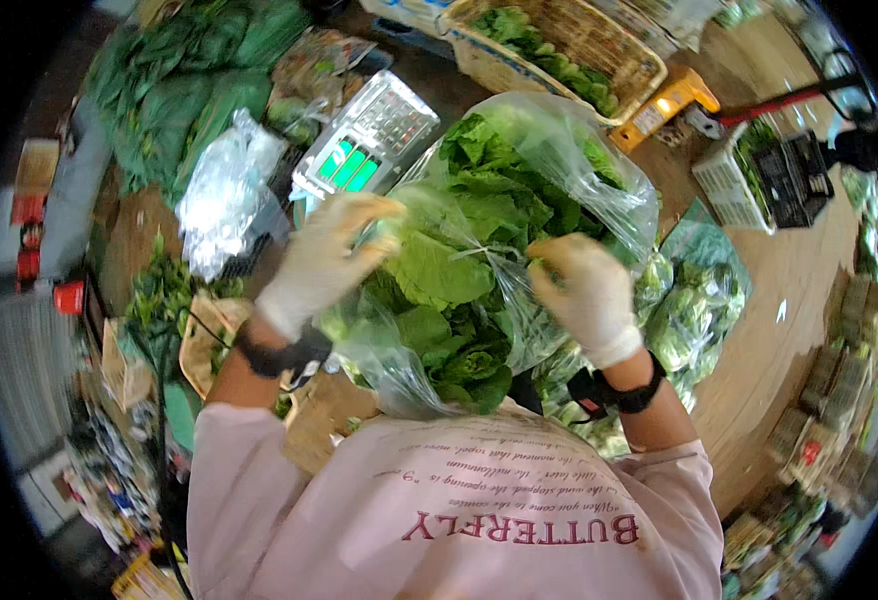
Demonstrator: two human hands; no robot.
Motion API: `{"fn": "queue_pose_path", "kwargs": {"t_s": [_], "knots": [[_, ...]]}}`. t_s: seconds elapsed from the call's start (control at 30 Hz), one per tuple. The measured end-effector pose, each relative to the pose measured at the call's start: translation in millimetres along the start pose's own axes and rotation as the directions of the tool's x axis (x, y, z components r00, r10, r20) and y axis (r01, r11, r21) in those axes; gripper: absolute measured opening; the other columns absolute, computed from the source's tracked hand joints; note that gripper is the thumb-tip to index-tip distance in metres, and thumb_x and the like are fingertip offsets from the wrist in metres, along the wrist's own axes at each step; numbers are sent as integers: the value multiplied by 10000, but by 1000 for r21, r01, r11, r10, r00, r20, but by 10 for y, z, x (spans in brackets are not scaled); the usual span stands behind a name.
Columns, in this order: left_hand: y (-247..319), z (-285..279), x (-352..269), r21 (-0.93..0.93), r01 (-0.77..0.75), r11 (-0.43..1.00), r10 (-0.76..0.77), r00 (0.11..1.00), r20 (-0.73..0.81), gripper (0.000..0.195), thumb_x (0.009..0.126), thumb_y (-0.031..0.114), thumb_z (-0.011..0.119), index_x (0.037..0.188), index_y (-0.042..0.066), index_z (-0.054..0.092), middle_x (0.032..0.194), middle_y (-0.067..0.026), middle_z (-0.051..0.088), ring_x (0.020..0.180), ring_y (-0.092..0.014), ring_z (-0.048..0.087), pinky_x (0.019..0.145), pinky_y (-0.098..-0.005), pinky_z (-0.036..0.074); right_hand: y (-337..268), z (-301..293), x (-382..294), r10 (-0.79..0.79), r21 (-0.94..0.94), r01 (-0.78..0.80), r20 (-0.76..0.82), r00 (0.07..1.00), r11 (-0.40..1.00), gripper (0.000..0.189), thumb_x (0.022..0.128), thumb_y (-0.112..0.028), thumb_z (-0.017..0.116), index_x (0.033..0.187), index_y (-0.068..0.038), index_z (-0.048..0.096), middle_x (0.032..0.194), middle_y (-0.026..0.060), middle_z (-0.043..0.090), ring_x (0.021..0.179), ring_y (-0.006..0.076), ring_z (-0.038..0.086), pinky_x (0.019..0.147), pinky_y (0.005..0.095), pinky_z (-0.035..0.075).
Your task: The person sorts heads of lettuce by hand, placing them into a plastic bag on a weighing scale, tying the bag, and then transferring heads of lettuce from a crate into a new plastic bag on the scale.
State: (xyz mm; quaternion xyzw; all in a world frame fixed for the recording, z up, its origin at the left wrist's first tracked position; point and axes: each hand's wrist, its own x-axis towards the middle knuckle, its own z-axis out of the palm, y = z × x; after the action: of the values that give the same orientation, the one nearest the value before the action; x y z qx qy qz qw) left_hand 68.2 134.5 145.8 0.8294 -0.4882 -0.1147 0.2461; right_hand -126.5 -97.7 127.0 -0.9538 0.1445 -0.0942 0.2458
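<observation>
A clear plastic bag (517, 289) full of leafy green vegetables (446, 262) lies in front of me, with leaves showing through and around the film. My left hand (334, 259), in a pale glove and blurred, is at the bag's left side, thumb and fingers apart near the leaves; whether it pinches film is unclear. On the right, my gloved right hand (581, 292) has its fingers curled at gathered plastic by the bag's middle. Beyond the left hand stands a digital scale (367, 135) with green lit displays.
Bunched clear plastic bags (232, 187) lie left of the scale. A yellowish crate (476, 64) holds greens at the back. An orange pallet-jack part (656, 109) stands beside it. Bagged vegetables (690, 322) lie on the right, near a white basket (731, 180). Green netting (176, 90) covers the back left.
</observation>
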Motion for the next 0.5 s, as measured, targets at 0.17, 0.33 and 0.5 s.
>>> {"fn": "queue_pose_path", "kwargs": {"t_s": [0.17, 0.33, 0.5], "knots": [[352, -9, -1283, -723, 376, 580, -793, 464, -395, 94, 891, 68, 568, 967, 27, 606, 935, -63, 628, 807, -118, 582, 709, -234, 475, 529, -360, 408, -268, -291, 191, -253, 930, 938, 575, 699, -382, 759, 1157, -95, 562, 892, 104, 658, 772, 304, 630, 774, 432, 486], [1064, 598, -1830, -455, 510, 730, -645, 733, -215, 235, 829, 228, 651, 956, 33, 621, 844, -80, 604, 763, -204, 582, 684, -318, 481, 655, -390, 516, 6, 450, -141, 289, 957, 882, 189, 830, -239, 625, 844, -55, 666, 793, 69, 642, 687, 210, 571, 691, 304, 442], [1218, 898, -1325, -255, 485, 837, -545, 782, -302, 504, 707, 477, 737, 942, 52, 601, 904, -94, 520, 873, -258, 526, 767, -388, 439, 614, -559, 745, 112, 839, -385, 372, 921, 384, 191, 921, -165, 546, 953, 0, 638, 835, 18, 615, 745, 122, 520, 758, 238, 405]]}}
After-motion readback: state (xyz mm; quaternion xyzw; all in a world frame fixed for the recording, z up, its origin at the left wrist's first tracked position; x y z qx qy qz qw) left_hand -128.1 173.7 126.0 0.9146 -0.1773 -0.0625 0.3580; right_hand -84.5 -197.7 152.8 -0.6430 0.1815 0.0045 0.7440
